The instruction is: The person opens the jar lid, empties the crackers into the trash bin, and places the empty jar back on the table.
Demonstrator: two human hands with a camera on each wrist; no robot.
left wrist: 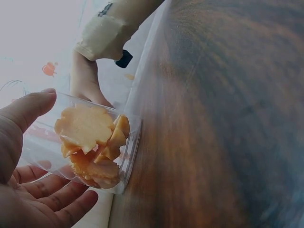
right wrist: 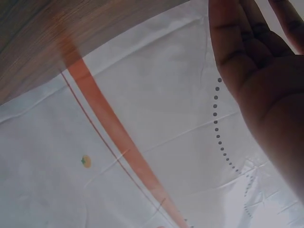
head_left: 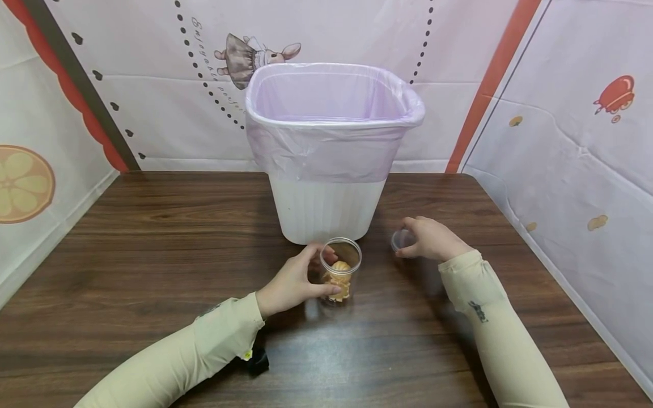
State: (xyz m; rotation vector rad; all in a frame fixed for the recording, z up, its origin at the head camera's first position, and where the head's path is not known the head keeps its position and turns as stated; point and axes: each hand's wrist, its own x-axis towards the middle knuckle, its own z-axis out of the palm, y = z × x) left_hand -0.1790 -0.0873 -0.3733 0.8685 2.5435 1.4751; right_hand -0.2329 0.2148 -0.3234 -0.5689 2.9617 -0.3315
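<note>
A clear plastic cup [head_left: 340, 258] stands upright on the table in front of the bin. My left hand [head_left: 298, 280] holds it, thumb on the near side and fingers round the far side. Several yellow-orange, scallop-edged cookies [left wrist: 85, 127] lie in the bottom of the cup. To the right of the cup, my right hand [head_left: 432, 239] pinches a clear round lid [head_left: 402, 242] between thumb and fingers, close over the table. In the right wrist view the right hand [right wrist: 266, 71] shows at the upper right, and the lid is out of sight.
A white bin [head_left: 329, 207] lined with a pale purple bag [head_left: 331, 147] stands behind the cup on the dark wood table [head_left: 153, 255]. Printed white cloth [head_left: 561, 130] hangs round the back and sides.
</note>
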